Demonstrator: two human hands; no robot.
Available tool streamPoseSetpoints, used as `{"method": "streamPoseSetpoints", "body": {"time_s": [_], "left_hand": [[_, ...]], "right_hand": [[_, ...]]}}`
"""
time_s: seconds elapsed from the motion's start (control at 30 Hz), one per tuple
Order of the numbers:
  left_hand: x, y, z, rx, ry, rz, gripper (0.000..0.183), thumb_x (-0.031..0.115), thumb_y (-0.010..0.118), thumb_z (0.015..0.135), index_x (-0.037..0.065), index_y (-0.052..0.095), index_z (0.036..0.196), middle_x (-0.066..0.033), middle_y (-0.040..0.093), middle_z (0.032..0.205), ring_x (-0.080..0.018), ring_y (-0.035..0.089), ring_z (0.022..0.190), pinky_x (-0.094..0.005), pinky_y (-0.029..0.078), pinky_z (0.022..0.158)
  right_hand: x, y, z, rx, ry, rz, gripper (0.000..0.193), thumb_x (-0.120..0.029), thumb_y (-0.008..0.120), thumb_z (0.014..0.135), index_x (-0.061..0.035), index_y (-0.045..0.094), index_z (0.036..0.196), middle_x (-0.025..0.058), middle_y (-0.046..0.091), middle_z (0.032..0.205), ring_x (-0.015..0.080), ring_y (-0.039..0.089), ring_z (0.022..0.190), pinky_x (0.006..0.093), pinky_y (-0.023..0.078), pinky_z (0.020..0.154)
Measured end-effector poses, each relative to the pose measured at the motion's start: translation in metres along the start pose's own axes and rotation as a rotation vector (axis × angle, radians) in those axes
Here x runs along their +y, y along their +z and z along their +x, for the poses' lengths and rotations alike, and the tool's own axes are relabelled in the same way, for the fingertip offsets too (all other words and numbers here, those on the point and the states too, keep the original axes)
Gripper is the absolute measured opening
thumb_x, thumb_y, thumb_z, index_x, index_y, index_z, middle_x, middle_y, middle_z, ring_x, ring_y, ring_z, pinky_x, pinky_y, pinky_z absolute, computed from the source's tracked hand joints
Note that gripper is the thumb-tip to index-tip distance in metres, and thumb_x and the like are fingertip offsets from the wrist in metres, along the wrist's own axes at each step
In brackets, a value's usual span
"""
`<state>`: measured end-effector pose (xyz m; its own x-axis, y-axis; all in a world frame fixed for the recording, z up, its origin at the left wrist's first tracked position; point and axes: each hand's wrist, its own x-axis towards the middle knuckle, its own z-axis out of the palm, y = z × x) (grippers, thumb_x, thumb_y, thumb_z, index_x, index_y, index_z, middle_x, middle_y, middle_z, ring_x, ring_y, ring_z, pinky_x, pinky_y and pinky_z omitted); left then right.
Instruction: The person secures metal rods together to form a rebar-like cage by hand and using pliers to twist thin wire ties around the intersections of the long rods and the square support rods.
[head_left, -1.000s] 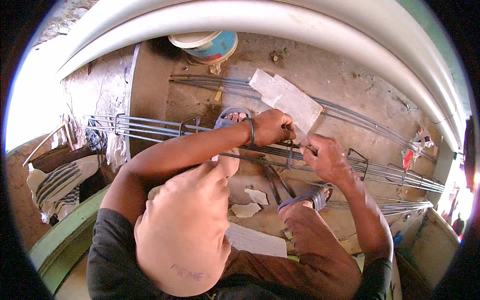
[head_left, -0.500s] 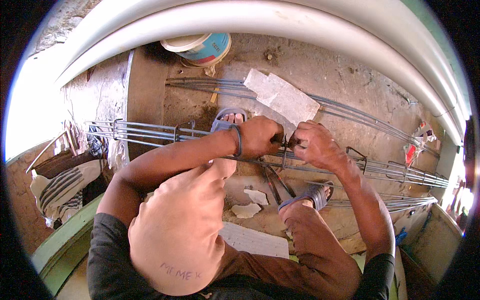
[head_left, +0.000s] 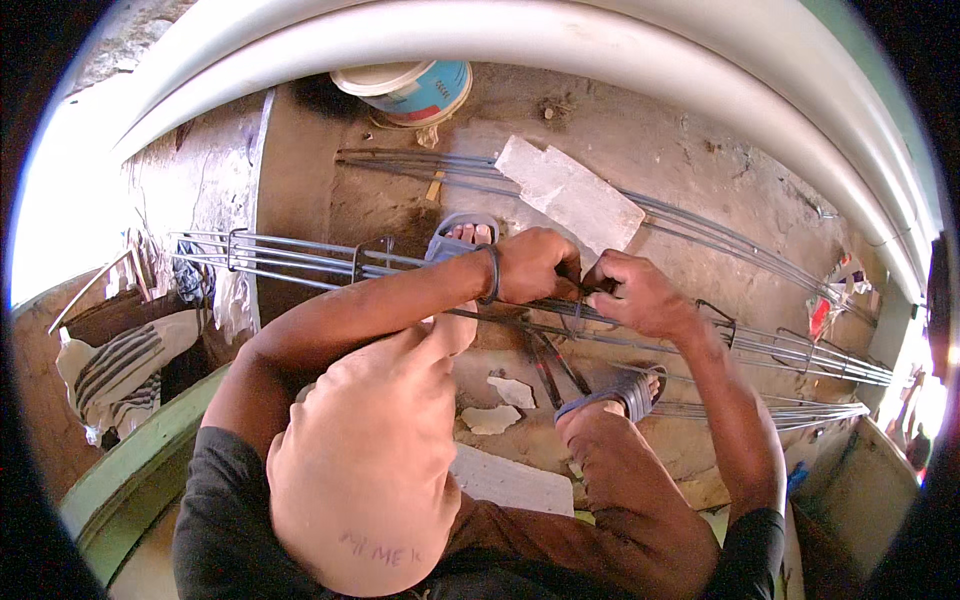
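A long cage of thin steel bars (head_left: 800,358) runs left to right in front of me, with square stirrups (head_left: 232,250) bent round it. My left hand (head_left: 538,266) is closed at the middle of the cage, wearing a dark wristband. Close against it, my right hand (head_left: 638,292) is closed too, thumb and fingers pinched. Between the fingertips is something small and dark, too hidden to name. A stirrup (head_left: 574,322) sits on the bars just below the hands. Under the cage lies a dark tool with two spread handles (head_left: 548,370), its head hidden.
Thick white pipes (head_left: 500,45) curve across the far side. A blue-and-white bucket (head_left: 430,95) stands there. A pale block (head_left: 570,190) rests on loose bars (head_left: 720,230). More bars (head_left: 770,412) lie near the right. A striped cloth (head_left: 120,370) is at left; my sandalled feet flank the cage.
Both hands stay together at the same stirrup. My right fingers have curled in more tightly, and the left fist has turned slightly. The view has shifted a little.
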<state>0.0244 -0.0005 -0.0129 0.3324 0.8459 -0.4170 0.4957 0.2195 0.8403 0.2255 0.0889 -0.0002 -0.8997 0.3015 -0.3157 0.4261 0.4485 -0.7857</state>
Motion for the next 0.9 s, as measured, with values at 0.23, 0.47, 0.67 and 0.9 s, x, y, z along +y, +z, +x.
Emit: {"method": "streamPoseSetpoints", "body": {"time_s": [0.23,0.47,0.67,0.9], "left_hand": [[-0.003,-0.002,-0.003,-0.019,0.042,-0.062,0.026,0.028,0.069,0.079,0.004,0.069,0.09,-0.0144,0.069,0.09,-0.0274,0.067,0.085,-0.0361,0.051,0.077],[-0.007,-0.006,-0.007,0.006,0.107,0.009,0.029,0.029,0.07,0.076,0.005,0.068,0.092,-0.0134,0.068,0.088,-0.0257,0.066,0.084,-0.036,0.051,0.077],[-0.014,-0.012,0.0,0.032,0.282,-0.069,0.035,0.03,0.071,0.079,0.005,0.061,0.102,-0.0129,0.063,0.089,-0.0253,0.063,0.085,-0.0368,0.05,0.078],[-0.006,-0.007,-0.004,-0.019,0.294,0.052,0.025,0.012,0.064,0.073,0.003,0.067,0.096,-0.016,0.064,0.098,-0.0303,0.063,0.091,-0.0373,0.05,0.082]], "right_hand": [[-0.012,-0.011,0.004,-0.062,-0.024,-0.039,0.021,-0.015,0.066,0.08,0.0032,0.06,0.089,0.0151,0.058,0.087,0.0282,0.059,0.08,0.0361,0.047,0.073],[-0.024,-0.008,0.009,-0.021,0.21,0.288,0.02,-0.015,0.067,0.082,0.001,0.061,0.092,0.0129,0.061,0.084,0.0198,0.059,0.078,0.033,0.047,0.073],[-0.023,-0.005,0.008,0.012,0.12,0.175,0.017,-0.012,0.068,0.079,0.0008,0.059,0.087,0.0126,0.06,0.082,0.02,0.058,0.077,0.0331,0.046,0.073],[-0.038,0.0,-0.001,0.084,0.096,-0.105,0.014,-0.007,0.066,0.076,0.0001,0.057,0.083,0.0121,0.053,0.079,0.0305,0.055,0.078,0.0376,0.045,0.072]]}}
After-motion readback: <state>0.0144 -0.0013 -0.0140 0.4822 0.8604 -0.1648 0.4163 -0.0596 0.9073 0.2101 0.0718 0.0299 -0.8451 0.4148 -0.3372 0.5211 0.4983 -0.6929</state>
